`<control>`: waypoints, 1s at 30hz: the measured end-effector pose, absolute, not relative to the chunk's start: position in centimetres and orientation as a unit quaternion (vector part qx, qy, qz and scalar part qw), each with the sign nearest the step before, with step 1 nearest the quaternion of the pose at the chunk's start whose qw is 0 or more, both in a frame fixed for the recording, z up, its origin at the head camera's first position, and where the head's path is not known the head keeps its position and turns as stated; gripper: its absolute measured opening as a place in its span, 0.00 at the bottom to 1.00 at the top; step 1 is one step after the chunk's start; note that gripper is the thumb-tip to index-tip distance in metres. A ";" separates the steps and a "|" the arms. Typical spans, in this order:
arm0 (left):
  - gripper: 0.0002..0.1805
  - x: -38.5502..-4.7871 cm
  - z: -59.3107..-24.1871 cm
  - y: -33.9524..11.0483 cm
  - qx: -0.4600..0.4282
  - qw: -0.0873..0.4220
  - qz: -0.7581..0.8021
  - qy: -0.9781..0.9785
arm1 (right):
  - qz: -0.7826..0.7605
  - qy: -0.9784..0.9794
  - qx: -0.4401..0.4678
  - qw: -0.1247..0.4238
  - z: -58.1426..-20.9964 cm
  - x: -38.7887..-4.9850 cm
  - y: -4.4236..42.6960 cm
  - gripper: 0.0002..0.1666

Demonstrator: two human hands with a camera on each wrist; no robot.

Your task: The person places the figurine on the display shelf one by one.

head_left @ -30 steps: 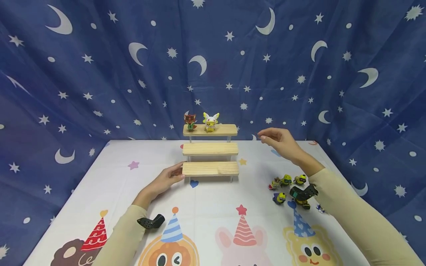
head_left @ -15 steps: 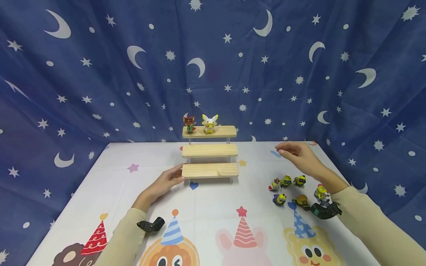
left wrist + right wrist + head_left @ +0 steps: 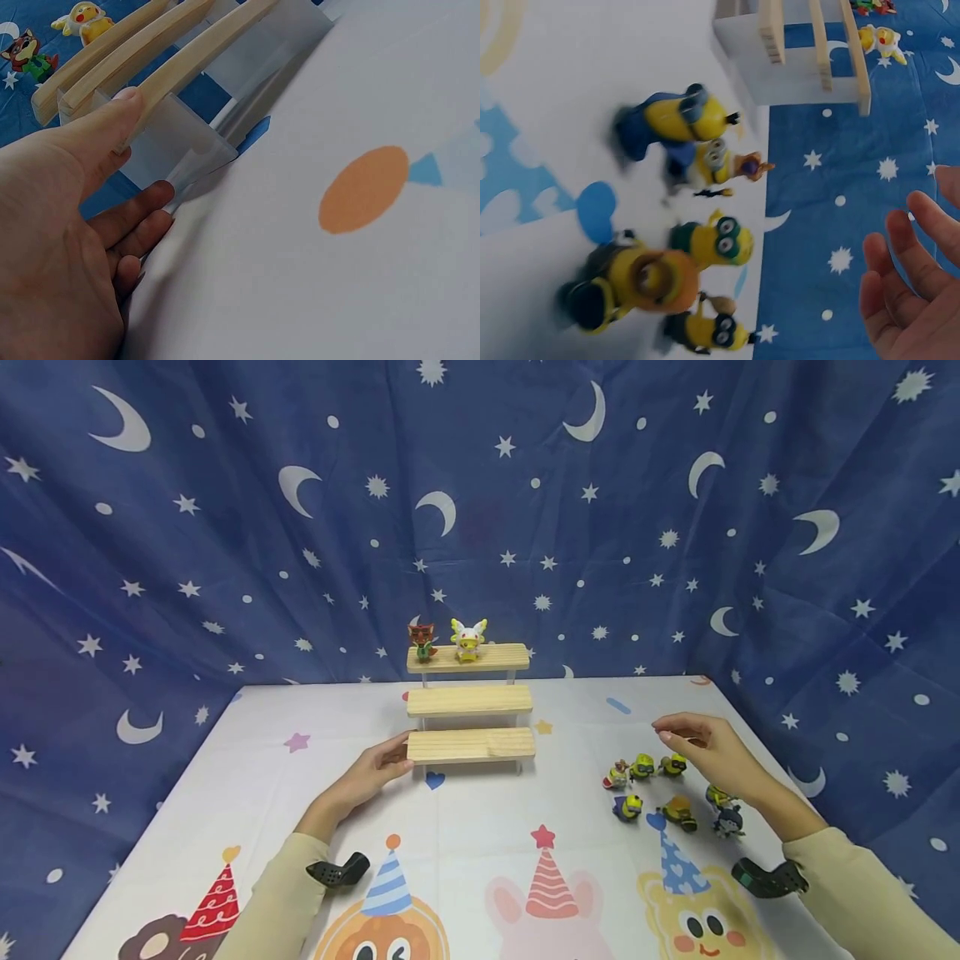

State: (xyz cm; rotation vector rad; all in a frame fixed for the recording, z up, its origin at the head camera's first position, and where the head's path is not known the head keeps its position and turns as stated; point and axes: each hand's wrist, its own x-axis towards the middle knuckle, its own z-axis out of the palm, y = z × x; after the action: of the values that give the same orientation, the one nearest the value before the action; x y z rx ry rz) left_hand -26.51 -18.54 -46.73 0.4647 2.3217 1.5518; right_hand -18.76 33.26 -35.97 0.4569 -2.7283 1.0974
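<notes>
A three-step wooden stand point(image 3: 471, 745) has clear supports. At its left end, my left hand point(image 3: 365, 777) holds the lowest board; in the left wrist view, the thumb of that hand point(image 3: 67, 225) lies on the board's end and the other fingers sit beside the clear support point(image 3: 180, 142). A red fox figure point(image 3: 423, 643) and a white-and-yellow figure point(image 3: 468, 640) stand on the top board. Empty and loosely bent, my right hand point(image 3: 716, 752) hovers beside the group of small yellow figures point(image 3: 642, 767); in the right wrist view its fingers point(image 3: 915, 262) are apart.
On the right of the table lie several figures, among them a blue-clad one point(image 3: 627, 807), an orange-brown one point(image 3: 678, 812) and a dark-haired one point(image 3: 729, 821). A blue curtain point(image 3: 480, 527) hangs behind the white patterned cloth point(image 3: 480, 860).
My right hand has moved right and down toward the figures, uncovering the ones at the far right. My left hand stays at the stand. The view has shifted slightly.
</notes>
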 end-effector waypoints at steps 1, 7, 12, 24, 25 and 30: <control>0.40 -26.5 -46.7 -18.6 0.162 0.155 0.541 0.811 | 0.365 -0.914 0.153 0.084 -36.2 -18.6 33.5 0.16; 0.40 -26.6 -46.7 -18.7 0.163 0.148 0.543 0.811 | 0.349 -0.923 0.140 0.080 -37.1 -17.4 34.9 0.16; 0.39 -26.6 -46.9 -18.6 0.162 0.148 0.550 0.806 | 0.356 -0.924 0.122 0.072 -38.1 -15.6 36.1 0.17; 0.40 -26.5 -46.9 -18.6 0.159 0.151 0.543 0.810 | 0.352 -0.930 0.080 0.070 -40.2 -12.9 39.3 0.17; 0.40 -26.5 -46.9 -18.6 0.161 0.150 0.543 0.810 | 0.351 -0.931 0.078 0.070 -40.3 -12.7 39.6 0.17; 0.40 -26.5 -46.9 -18.5 0.166 0.147 0.543 0.810 | 0.353 -0.929 0.075 0.077 -40.9 -12.1 40.7 0.16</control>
State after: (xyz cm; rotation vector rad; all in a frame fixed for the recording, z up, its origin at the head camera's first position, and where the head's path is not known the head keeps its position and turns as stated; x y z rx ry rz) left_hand -26.54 -18.53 -46.89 0.4772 2.3298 1.5632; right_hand -12.08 40.66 -40.86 0.2240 -2.7840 1.0574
